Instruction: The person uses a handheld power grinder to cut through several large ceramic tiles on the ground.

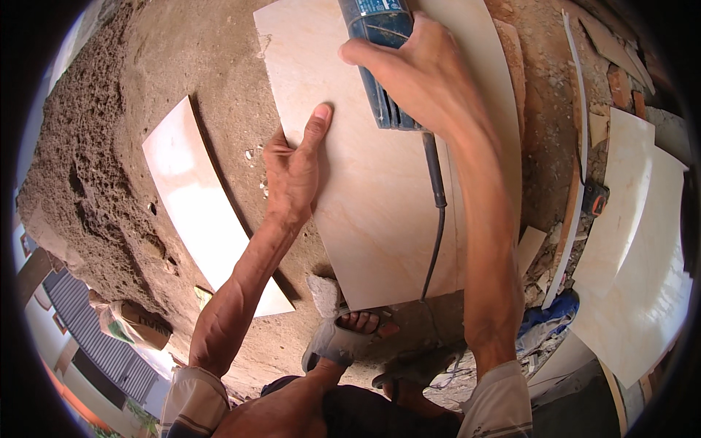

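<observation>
- Large tile [365, 219], cream and faintly veined, is laid in the middle of the view over bare brown ground [197, 44]
- At the far left, a bank of rough soil [80, 175] is seen, with a crumpled sack [139, 325] set near its lower end
- Between soil and large tile, a narrow tile [193, 193] is laid at a slant, its surface lit by glare
- By the left hand [296, 171], the large tile's left edge is gripped: the thumb is laid on top, the other fingers are folded at the edge, their tips hidden
- Below, a sandalled foot [343, 342] is placed beside a pale block [323, 294]
- By the right hand [431, 80], a blue power tool [381, 106] is held over the large tile, the thumb wrapped across its body, the other fingertips hidden; its far end is cut off by the view's upper edge
- From its near end a black cord [434, 171] is trailed
- At the far right, a tape measure [597, 199] is set beside overlapping cream tiles [642, 248]
</observation>
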{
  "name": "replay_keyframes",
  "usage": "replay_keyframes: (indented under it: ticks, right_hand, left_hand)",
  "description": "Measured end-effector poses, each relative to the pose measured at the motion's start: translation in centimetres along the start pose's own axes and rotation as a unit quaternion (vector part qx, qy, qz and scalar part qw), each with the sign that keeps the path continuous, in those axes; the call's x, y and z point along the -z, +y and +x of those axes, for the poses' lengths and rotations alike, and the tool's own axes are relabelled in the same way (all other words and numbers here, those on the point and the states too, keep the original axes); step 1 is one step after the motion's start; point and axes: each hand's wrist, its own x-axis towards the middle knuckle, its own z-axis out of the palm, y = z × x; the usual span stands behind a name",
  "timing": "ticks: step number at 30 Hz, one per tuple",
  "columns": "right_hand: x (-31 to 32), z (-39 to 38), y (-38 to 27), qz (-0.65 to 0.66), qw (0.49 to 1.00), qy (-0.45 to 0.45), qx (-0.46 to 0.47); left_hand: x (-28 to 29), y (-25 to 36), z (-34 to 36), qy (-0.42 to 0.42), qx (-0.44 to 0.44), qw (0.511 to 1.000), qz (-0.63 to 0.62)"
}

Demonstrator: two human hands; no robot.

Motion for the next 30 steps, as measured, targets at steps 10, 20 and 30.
replay_keyframes:
  ticks: [10,20,30]
  right_hand:
    - [-1.5,0.8,3.4,-0.018,0.995,0.057,0.086]
    - [0.9,-0.5,0.0,0.007,0.999,-0.037,-0.012]
    - [0.7,-1.5,-2.2,-0.005,0.998,-0.014,-0.067]
  left_hand:
    - [0.1,-0.7,0.4,-0.003,-0.009,0.999,-0.04]
    - [0.2,-1.0,0.5,0.004,-0.01,0.999,-0.048]
    - [0.3,-1.5,0.8,0.029,-0.05,0.998,-0.002]
